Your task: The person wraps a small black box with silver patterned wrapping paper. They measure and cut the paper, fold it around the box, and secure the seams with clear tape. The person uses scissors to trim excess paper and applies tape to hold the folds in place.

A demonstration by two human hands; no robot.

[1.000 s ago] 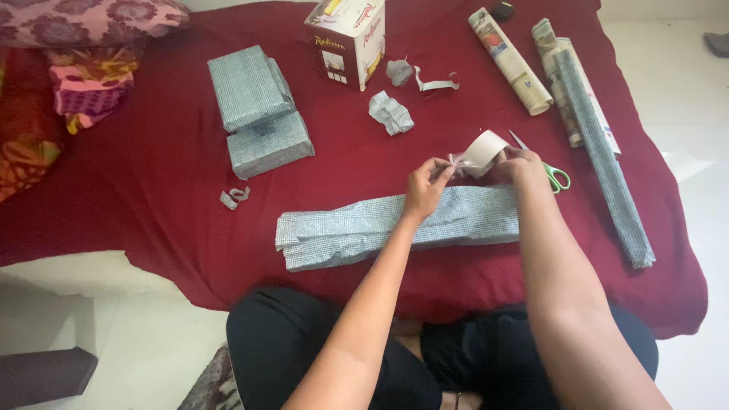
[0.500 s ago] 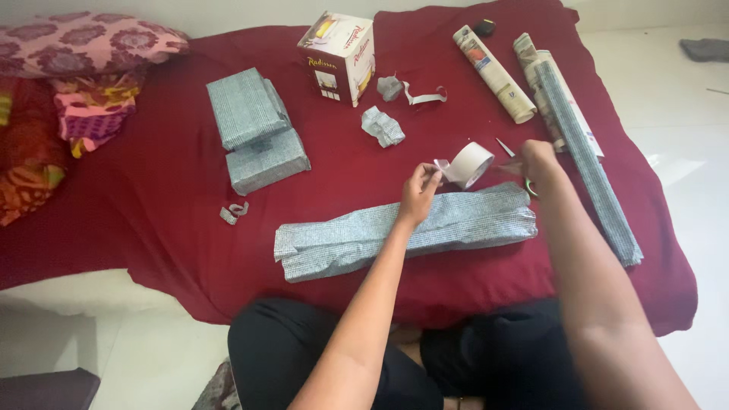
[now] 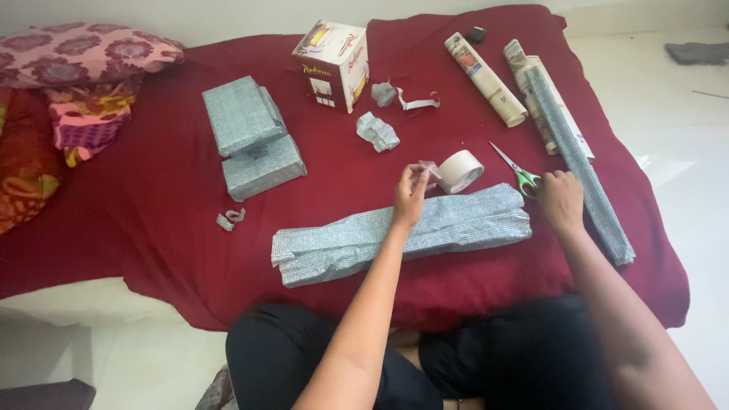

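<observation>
The left hand point(image 3: 411, 193) pinches the loose end of the tape roll point(image 3: 460, 171); roll lies on the red bedsheet point(image 3: 152, 197), just right of the fingers, above the long wrapped parcel point(image 3: 402, 234). Right hand point(image 3: 560, 199) is closed at the green-handled scissors point(image 3: 519, 171), touching the handles; can't tell if it grips them.

1. Left hand point(image 3: 411, 193) pinches the loose end of a white tape roll point(image 3: 460, 171) lying on the dark red bedspread point(image 3: 152, 212).
2. Right hand point(image 3: 560, 199) touches green-handled scissors point(image 3: 517, 171), above a long grey-wrapped parcel point(image 3: 402, 231) near the bedspread's front edge.
</observation>
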